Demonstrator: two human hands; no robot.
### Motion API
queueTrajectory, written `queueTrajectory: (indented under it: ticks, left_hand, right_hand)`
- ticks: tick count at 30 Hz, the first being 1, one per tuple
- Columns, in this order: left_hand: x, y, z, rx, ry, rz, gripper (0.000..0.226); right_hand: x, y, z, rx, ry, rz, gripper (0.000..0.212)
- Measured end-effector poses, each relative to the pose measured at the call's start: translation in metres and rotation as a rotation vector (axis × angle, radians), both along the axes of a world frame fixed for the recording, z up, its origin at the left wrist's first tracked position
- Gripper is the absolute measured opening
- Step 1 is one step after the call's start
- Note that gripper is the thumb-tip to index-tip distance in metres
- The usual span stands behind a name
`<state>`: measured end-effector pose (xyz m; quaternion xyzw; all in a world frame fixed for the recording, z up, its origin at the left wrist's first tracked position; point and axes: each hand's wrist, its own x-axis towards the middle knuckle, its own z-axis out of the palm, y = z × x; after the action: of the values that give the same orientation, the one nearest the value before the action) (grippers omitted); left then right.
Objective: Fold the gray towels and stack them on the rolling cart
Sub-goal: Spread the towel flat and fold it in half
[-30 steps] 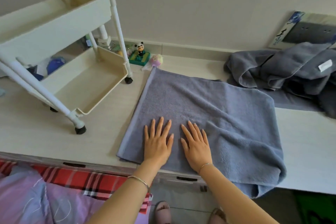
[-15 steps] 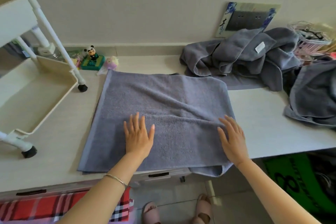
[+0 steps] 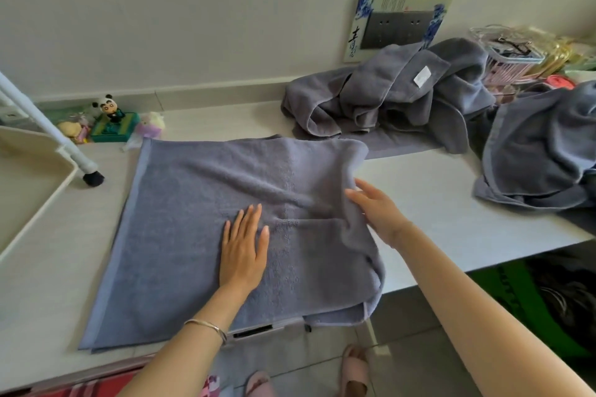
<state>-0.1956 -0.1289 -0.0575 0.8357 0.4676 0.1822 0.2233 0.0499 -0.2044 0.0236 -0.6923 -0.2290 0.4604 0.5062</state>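
The left hand [image 3: 243, 251] lies flat, fingers straight, on the near middle of the spread gray towel [image 3: 200, 235], which covers the worktop [image 3: 435, 203] and overhangs its front edge. The right hand [image 3: 375, 213] meets the towel's rumpled, lifted right edge; I cannot tell whether it pinches the cloth. Left of the towel stands the rolling cart [image 3: 29, 184]. Behind its far left corner sits a panda figurine [image 3: 111, 106]; behind its far right corner lies a heap of gray towels [image 3: 387, 97].
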Motion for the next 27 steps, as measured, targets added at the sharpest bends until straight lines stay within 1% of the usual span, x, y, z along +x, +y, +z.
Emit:
queueTrajectory:
  ticks: [1,2,4,5,6,7,8,10,12,13,14,15,17,18,21,23,27]
  left_hand:
    - [-0.001,0.001,0.001,-0.013,-0.069,0.013,0.075]
    - [-0.002,0.001,0.003,-0.031,-0.144,0.027,0.069]
    - [-0.003,0.001,0.005,-0.086,-0.286,0.061,0.062]
    - [-0.004,0.001,0.006,-0.106,-0.327,0.074,0.061]
    - [-0.005,0.000,0.007,-0.113,-0.344,0.079,0.060]
    - [-0.006,0.000,0.007,-0.110,-0.343,0.078,0.060]
    - [-0.007,-0.001,0.007,-0.105,-0.335,0.074,0.059]
    - [-0.007,-0.001,0.006,-0.103,-0.321,0.072,0.059]
    - [-0.006,0.000,0.006,-0.099,-0.295,0.071,0.061]
    - [-0.006,0.001,0.004,-0.092,-0.274,0.069,0.062]
    - [-0.006,0.001,0.004,-0.081,-0.250,0.064,0.064]
    - [-0.006,0.001,0.003,-0.073,-0.229,0.062,0.066]
    - [-0.006,0.002,0.001,-0.061,-0.199,0.064,0.074]
    - [-0.005,0.002,0.001,-0.055,-0.183,0.066,0.078]
    - [-0.005,0.001,0.000,-0.058,-0.125,0.063,0.081]
    - [-0.006,0.002,-0.001,-0.063,-0.098,0.062,0.080]
    - [-0.006,0.002,-0.002,-0.067,-0.088,0.066,0.082]
  right_hand:
    - [-0.017,0.010,0.003,0.004,-0.055,0.083,0.040]
    - [-0.034,0.019,0.005,-0.004,-0.157,0.199,0.042]
    - [-0.061,0.028,-0.001,-0.086,-0.411,0.555,0.045]
    - [-0.067,0.030,-0.008,-0.132,-0.490,0.711,0.046]
    - [-0.071,0.030,-0.012,-0.156,-0.516,0.788,0.045]
    - [-0.071,0.031,-0.012,-0.132,-0.515,0.765,0.038]
    - [-0.069,0.031,-0.012,-0.076,-0.507,0.664,0.028]
    - [-0.058,0.032,-0.010,0.029,-0.497,0.298,0.013]
    - [-0.040,0.029,-0.015,-0.017,-0.534,-0.040,0.007]
    - [-0.031,0.027,-0.020,-0.099,-0.527,-0.126,0.013]
    - [-0.024,0.025,-0.024,-0.185,-0.470,-0.144,0.020]
    - [-0.021,0.021,-0.027,-0.260,-0.364,-0.124,0.025]
    - [-0.023,0.016,-0.026,-0.321,-0.109,-0.087,0.022]
    - [-0.025,0.014,-0.026,-0.321,-0.044,-0.079,0.019]
    - [-0.033,0.013,-0.027,-0.249,0.070,-0.092,0.015]
    - [-0.038,0.016,-0.026,-0.229,0.125,-0.084,0.020]
    - [-0.042,0.019,-0.028,-0.220,0.106,-0.077,0.025]
